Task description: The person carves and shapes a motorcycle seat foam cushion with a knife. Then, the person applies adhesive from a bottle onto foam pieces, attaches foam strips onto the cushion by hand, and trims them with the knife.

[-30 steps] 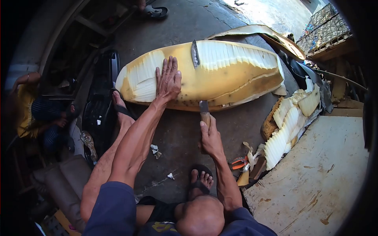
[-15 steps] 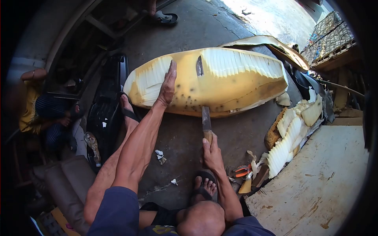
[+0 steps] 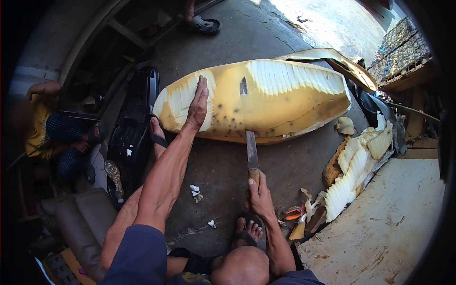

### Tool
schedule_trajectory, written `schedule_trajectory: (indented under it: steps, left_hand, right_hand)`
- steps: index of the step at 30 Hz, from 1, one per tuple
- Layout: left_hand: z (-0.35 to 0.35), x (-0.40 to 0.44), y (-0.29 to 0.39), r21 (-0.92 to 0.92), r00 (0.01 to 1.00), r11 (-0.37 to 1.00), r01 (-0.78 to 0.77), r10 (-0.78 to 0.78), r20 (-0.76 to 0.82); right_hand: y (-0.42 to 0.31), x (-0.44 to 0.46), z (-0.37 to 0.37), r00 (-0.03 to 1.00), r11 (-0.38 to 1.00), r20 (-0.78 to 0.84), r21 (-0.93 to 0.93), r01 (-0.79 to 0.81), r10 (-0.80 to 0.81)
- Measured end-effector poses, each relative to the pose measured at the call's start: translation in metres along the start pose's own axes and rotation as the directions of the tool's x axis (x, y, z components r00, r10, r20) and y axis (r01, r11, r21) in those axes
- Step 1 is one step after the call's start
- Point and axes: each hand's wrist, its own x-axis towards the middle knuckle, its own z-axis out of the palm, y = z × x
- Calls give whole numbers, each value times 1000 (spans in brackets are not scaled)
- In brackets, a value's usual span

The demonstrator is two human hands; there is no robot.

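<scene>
A long yellow foam seat pad [image 3: 285,102] lies across the floor in front of me, with pale shaved patches on both ends, dark spots and a slot near its middle. My left hand [image 3: 197,104] rests on its left part, fingers stretched out and together. In my right hand [image 3: 261,194] is the wooden handle of a knife [image 3: 252,151]. The blade points away from me and its far end meets the pad's near edge; whether the tip goes under or into the foam is hidden.
Foam offcuts [image 3: 356,164] lie at the right, beside orange-handled pliers [image 3: 295,213] and a worn board [image 3: 375,228]. A black seat base [image 3: 130,128] stands left of the pad. Another person [image 3: 47,126] sits at the far left. White scraps [image 3: 195,192] dot the floor.
My right hand has drawn the knife back toward me, and more of the blade shows. My left hand has shifted slightly left on the pad. The view has moved a little.
</scene>
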Motion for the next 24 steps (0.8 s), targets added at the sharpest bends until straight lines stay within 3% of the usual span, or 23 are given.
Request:
schedule_trajectory:
  steps: [1, 2, 3, 4, 6, 7, 8, 11, 15, 18, 19, 22, 23, 24]
  left_hand:
    - [-2, 5, 19, -282, 986, 945, 163, -167, 10]
    - [-3, 4, 30, -533, 939, 785, 317, -338, 60]
    - [-6, 1, 25, -493, 977, 847, 199, -211, 32]
    - [-8, 0, 11, -256, 991, 958, 133, -130, 31]
    - [-3, -3, -3, -176, 998, 983, 47, -53, -30]
    - [-7, 0, 11, -157, 987, 974, 163, -160, 27]
    - [-1, 3, 28, -524, 942, 796, 302, -335, 34]
    - [-11, 5, 35, -586, 939, 749, 311, -336, 69]
    - [-8, 4, 28, -468, 949, 834, 293, -312, 37]
    - [2, 2, 20, -562, 940, 770, 302, -337, 42]
    - [-6, -2, 13, -295, 994, 949, 109, -112, 9]
    - [-7, 1, 18, -337, 981, 925, 174, -194, -27]
    - [-10, 6, 39, -518, 925, 789, 329, -380, 8]
    - [-13, 10, 40, -524, 924, 784, 333, -382, 17]
  right_hand:
    - [-34, 18, -5, 982, 980, 96, 99, -175, 165]
    - [-33, 16, -6, 968, 967, 132, 112, -228, 213]
    - [-32, 13, -6, 951, 952, 168, 121, -282, 261]
    - [-31, 11, -7, 930, 933, 203, 126, -336, 307]
    - [-7, -2, -4, 977, 973, 135, 139, -184, 166]
    - [-10, 2, -2, 984, 976, 121, 156, -151, 133]
    - [-8, 6, 0, 989, 978, 107, 173, -117, 100]
    - [-46, 29, -3, 949, 930, 206, 231, -284, 239]
    - [-23, -3, -3, 938, 911, 222, 259, -321, 267]
    - [-45, 28, -1, 930, 899, 249, 281, -336, 270]
    - [-47, 31, -1, 927, 898, 259, 279, -341, 271]
    - [-33, -1, -3, 920, 824, 290, 428, -371, 264]
    - [-37, 6, -2, 905, 831, 312, 388, -400, 290]
    - [-46, 16, -1, 903, 828, 307, 386, -406, 300]
